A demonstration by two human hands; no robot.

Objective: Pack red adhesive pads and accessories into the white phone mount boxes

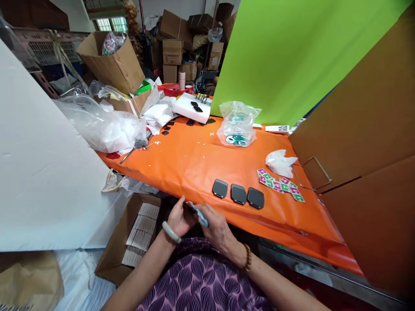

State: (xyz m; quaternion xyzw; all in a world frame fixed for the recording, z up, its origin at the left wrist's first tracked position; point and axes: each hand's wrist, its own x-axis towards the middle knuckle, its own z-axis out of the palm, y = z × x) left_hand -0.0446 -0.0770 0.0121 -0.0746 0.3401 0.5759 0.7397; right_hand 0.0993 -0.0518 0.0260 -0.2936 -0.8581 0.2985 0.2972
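Close to the table's front edge, my left hand (180,219) is closed on a thin dark flat piece (188,207), mostly hidden by the fingers. My right hand (216,228) grips a light blue cloth (202,217) and holds it against or right beside that piece. Just beyond my hands, three black rounded-square plates lie in a row on the orange table cover: a left plate (220,188), a middle plate (238,194) and a right plate (256,198).
Pink and green cards (280,185) lie right of the plates, near a crumpled white bag (279,163). A clear bag of teal rings (238,125) stands farther back. White foam (193,107) carries small black pieces. Below left is a carton (112,248) of white boxes. Cardboard (363,142) walls the right.
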